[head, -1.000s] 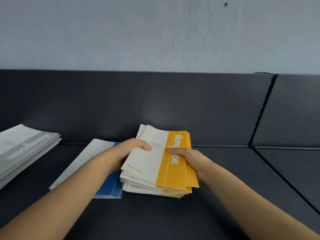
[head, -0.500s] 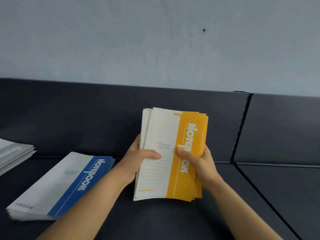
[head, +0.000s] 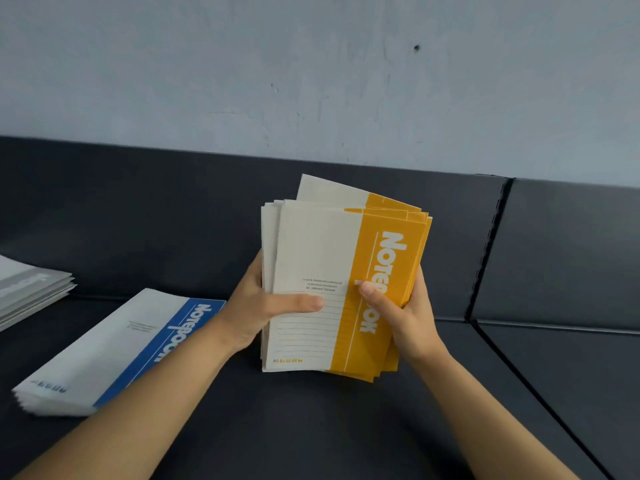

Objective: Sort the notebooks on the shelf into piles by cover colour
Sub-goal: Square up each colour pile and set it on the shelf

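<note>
From the camera on your head, both of your hands hold one stack of yellow notebooks [head: 318, 258]. The stack stands almost upright in the middle of the dark shelf [head: 311, 438], with the cover facing you. The books are not lined up; one sticks out higher at the back.

Your left hand [head: 256, 306] grips the white side of the stack, with the thumb flat across the front cover and the other fingers hidden behind. Your right hand [head: 405, 313] grips the yellow side, thumb on the front and fingers curled round the edge. The bottom of the stack may touch the shelf, but you cannot tell for sure.

A pile of blue notebooks [head: 114, 348] lies flat on the shelf just left of your left arm. A pile of grey notebooks [head: 31, 289] lies farther left, cut off by the picture edge.
</note>
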Tool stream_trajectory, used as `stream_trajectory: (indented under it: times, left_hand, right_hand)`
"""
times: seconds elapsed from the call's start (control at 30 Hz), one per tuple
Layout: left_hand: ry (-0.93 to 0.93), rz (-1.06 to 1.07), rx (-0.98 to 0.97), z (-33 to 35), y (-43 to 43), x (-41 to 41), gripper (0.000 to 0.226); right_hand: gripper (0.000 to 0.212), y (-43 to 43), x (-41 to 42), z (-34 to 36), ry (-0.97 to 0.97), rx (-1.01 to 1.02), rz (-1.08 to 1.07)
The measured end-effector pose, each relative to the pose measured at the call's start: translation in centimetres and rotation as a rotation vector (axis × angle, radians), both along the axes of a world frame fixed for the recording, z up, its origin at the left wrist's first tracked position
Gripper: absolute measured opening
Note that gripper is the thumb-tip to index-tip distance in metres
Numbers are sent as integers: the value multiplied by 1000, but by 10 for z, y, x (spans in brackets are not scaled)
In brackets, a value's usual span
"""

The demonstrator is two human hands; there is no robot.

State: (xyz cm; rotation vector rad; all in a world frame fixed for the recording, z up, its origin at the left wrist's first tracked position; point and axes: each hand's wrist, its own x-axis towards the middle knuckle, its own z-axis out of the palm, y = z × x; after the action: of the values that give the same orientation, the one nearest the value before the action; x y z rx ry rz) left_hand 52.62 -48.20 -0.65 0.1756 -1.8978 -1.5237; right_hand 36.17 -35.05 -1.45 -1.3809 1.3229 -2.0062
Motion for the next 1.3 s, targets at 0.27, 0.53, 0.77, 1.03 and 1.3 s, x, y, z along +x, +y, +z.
stream_trajectory:
  times: [0.27,0.53,0.77,1.03,1.3]
  left_hand:
    - [96,-34,135,1,5,-3,97]
    - [158,4,91,-5,9,-12,83]
    - [32,-2,46,7,2,-1,90]
    - [-6,-39,143,1,12,-8,114]
    - [-184,51,72,-8,-6,-5,98]
  right_hand:
    - [99,0,-2,7,-72,37,92]
    - [61,-9,10,-1,2,-56,-76]
    - [75,-4,2,7,2,-1,-14]
    - [108,-6,5,3,-18,110,54]
    - [56,-5,11,-5,-20,172,-22]
